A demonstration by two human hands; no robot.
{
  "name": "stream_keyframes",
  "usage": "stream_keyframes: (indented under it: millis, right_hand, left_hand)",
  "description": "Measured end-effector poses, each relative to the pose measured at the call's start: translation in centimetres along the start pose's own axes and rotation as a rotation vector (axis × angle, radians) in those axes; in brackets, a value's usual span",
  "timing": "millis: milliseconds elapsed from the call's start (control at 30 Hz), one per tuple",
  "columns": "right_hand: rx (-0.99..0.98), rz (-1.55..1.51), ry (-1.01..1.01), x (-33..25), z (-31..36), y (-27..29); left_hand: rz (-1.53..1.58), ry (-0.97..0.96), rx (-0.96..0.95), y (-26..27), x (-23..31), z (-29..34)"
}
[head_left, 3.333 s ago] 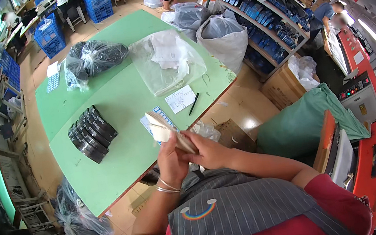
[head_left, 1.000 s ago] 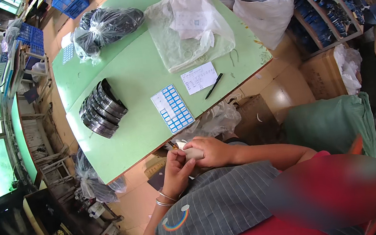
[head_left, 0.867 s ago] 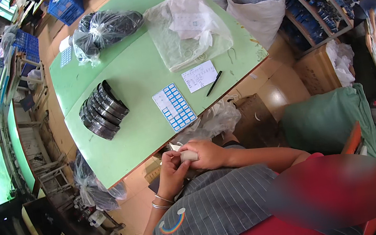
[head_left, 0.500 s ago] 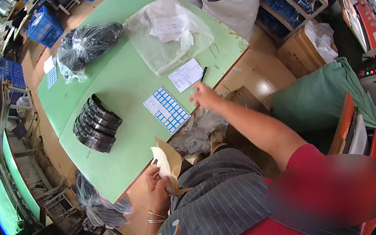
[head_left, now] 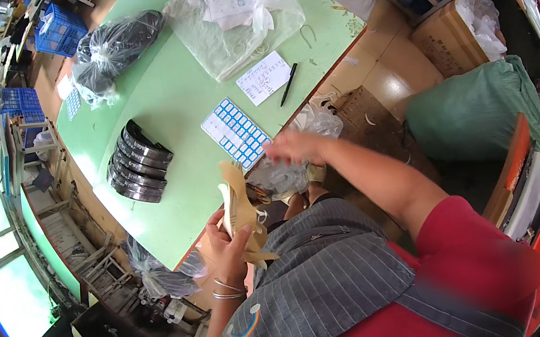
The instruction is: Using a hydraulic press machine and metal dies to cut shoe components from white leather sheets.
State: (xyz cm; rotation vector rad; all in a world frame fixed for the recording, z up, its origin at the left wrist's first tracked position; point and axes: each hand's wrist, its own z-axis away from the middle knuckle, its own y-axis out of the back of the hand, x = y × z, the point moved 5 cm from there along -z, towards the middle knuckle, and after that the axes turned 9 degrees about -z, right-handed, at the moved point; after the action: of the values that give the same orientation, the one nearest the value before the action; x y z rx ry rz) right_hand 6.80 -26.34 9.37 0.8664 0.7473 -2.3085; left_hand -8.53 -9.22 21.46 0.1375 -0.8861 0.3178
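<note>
Near the desk's (head_left: pixel 166 107) front edge a white sheet of blue-and-white sticker labels (head_left: pixel 236 133), just beyond it a white printed paper slip (head_left: pixel 263 78), farther back a clear plastic bag (head_left: pixel 233 20) and a clear bag of black parts (head_left: pixel 114 49), off right a brown cardboard box (head_left: pixel 448 46).

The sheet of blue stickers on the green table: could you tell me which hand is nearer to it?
Right. The right hand hovers open beside the sticker sheet, at its near corner. The left hand is farther back, holding tan backing paper.
</note>
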Motion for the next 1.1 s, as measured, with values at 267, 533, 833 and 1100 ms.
stream_keyframes:
  millis: [267, 533, 833, 1100]
  right_hand:
    - [-0.273, -1.027, -0.005, 2.8, 6.1, -7.3]
    - [0.066, -0.631, 0.346, -0.6, 11.3, -3.4]
    - [0.543, -0.040, 0.713, -0.2, 15.9, -0.3]
    - [0.462, -0.485, 0.321, 7.5, 15.2, -2.9]
  left_hand:
    - [-1.251, -0.565, -0.460, -8.9, 2.6, 0.7]
    - [-0.330, -0.017, -0.522, -11.4, 0.4, -0.5]
    - [-0.274, 0.067, -0.691, -15.4, -2.1, -1.1]
    - [-0.289, 0.202, -0.680, -12.0, -1.8, -1.2]
